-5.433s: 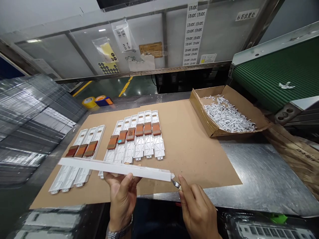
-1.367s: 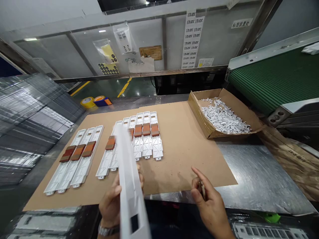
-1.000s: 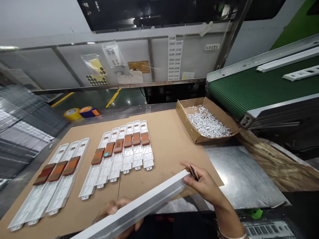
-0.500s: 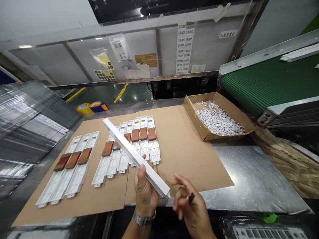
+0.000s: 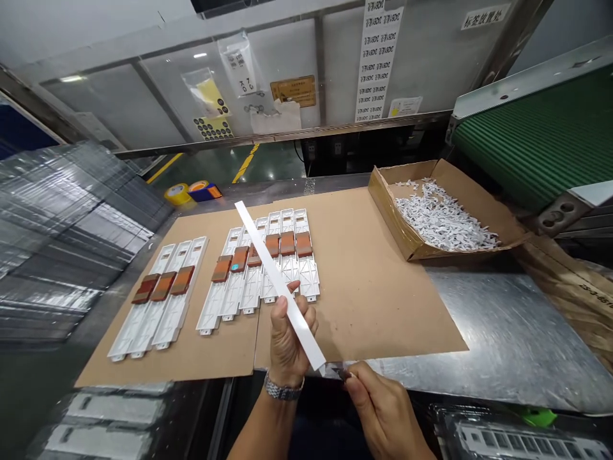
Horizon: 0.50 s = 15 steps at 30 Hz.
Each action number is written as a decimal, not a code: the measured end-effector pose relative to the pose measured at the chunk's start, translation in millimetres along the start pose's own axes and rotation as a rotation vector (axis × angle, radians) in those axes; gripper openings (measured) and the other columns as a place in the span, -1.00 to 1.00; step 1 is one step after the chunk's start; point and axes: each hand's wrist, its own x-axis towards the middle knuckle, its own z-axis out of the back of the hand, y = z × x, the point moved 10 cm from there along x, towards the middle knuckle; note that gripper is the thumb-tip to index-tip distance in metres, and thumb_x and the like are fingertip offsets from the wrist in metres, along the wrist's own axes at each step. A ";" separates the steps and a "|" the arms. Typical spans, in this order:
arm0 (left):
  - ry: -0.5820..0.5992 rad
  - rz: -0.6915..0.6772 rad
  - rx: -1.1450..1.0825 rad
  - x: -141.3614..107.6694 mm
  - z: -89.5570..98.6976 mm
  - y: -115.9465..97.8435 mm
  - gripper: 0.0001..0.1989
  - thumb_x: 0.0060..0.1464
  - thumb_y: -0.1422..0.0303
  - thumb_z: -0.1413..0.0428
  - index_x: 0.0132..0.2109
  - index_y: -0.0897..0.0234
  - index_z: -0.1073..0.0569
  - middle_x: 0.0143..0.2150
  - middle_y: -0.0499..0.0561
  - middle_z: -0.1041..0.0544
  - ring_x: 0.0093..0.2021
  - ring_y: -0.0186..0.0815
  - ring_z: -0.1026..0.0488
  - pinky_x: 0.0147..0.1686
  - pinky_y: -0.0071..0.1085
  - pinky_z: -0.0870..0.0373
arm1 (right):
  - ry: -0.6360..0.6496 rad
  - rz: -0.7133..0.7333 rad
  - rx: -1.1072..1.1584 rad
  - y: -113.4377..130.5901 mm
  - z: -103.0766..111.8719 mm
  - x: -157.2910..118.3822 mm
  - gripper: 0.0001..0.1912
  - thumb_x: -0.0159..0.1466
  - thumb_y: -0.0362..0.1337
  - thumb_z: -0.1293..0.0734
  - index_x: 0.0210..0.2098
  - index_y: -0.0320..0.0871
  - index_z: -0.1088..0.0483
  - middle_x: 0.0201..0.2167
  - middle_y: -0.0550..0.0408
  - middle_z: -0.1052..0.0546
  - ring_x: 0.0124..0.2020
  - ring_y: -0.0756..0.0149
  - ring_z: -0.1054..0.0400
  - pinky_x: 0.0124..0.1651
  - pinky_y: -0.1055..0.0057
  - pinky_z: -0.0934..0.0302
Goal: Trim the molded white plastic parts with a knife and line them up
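Observation:
My left hand (image 5: 288, 342), with a metal watch on the wrist, is wrapped round a long white plastic strip (image 5: 268, 262). The strip slants from upper left down to its near end by my right hand. Closed in a pinch, my right hand (image 5: 385, 406) grips a small dark blade (image 5: 339, 372), its tip close to that near end; whether they touch I cannot tell. Behind the strip, several white ribbed plastic panels (image 5: 207, 310) lie side by side, with brown blocks (image 5: 287, 243) across their middles. Another three panels (image 5: 168, 322) with blocks lie farther left.
Cardboard sheets (image 5: 354, 281) cover part of the metal table (image 5: 498, 326). At the back right stands a cardboard box (image 5: 407, 246) of small white plastic scraps, beside a green conveyor (image 5: 536, 137). Tape rolls (image 5: 177, 193) sit at the far left edge. Stacked clear trays (image 5: 71, 243) stand left.
The white strip has turned so its broad flat face shows. My right hand has closed and brought the blade to the strip's near end. The view has shifted a little.

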 end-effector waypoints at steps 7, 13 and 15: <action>0.008 0.004 0.031 -3.2 0.3 0.9 -0.58 -0.11 0.18 -0.23 -0.13 0.31 -0.39 -0.58 -0.22 -0.05 -0.67 -0.56 0.05 -0.73 -0.61 0.04 | -0.020 0.022 -0.126 5.0 -2.7 3.4 -0.69 0.38 -0.20 -0.06 -0.48 -0.11 -0.16 -0.61 0.23 -0.28 -0.60 0.45 -0.16 -0.51 0.51 0.05; -0.007 -0.002 0.053 -4.6 2.1 0.6 -0.61 -0.07 0.17 -0.19 -0.13 0.30 -0.38 -0.58 -0.21 -0.06 -0.66 -0.56 0.04 -0.72 -0.60 0.03 | -0.026 0.027 -0.153 7.0 -2.6 4.9 -0.66 0.38 -0.18 -0.07 -0.51 -0.11 -0.13 -0.63 0.24 -0.26 -0.62 0.46 -0.14 -0.53 0.52 0.06; -0.009 -0.006 0.059 -4.7 2.7 0.1 -0.60 -0.07 0.17 -0.19 -0.12 0.30 -0.38 -0.58 -0.21 -0.06 -0.66 -0.56 0.03 -0.71 -0.60 0.03 | -0.013 0.017 -0.161 6.2 -3.4 4.7 -0.67 0.38 -0.18 -0.07 -0.51 -0.11 -0.13 -0.62 0.24 -0.27 -0.61 0.46 -0.15 -0.52 0.52 0.06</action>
